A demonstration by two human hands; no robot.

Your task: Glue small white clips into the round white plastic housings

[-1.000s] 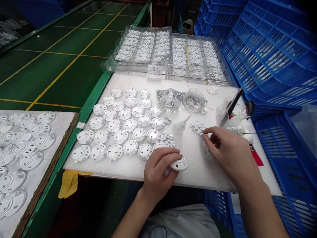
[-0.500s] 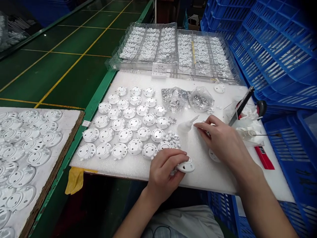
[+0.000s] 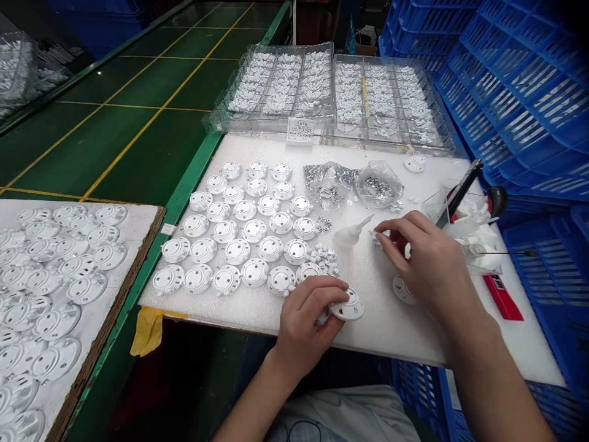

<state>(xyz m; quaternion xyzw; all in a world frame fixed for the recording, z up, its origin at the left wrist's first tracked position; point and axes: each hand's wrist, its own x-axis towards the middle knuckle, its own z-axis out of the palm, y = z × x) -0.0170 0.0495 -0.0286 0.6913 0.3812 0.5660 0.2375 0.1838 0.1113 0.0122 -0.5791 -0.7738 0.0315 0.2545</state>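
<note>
My left hand point(image 3: 306, 322) is closed around the edge of a round white plastic disc point(image 3: 348, 309), held tilted just above the front of the foam sheet. To its right, my right hand point(image 3: 423, 258) bends low over the foam with thumb and forefinger nearly together. Small bits point(image 3: 376, 238) show by those fingertips; what the pinch holds is too small to make out. Between the hands stands a translucent squeeze bottle point(image 3: 348, 235) with a slanted nozzle. Another white disc point(image 3: 404, 290) lies partly hidden under my right hand. A pile of small white pieces point(image 3: 324, 258) sits left of the bottle.
Rows of white discs point(image 3: 237, 252) cover the foam's left side. Bags of small metal parts point(image 3: 378, 184) and clear trays point(image 3: 338, 123) of white pieces lie farther back. At right are a clear box with tools, a red box point(image 3: 502, 298) and blue crates point(image 3: 519, 92).
The disc in my left hand has tilted, showing more of its upper face. My right hand has shifted slightly right, its fingertips still low over the foam. The camera view has turned a little left.
</note>
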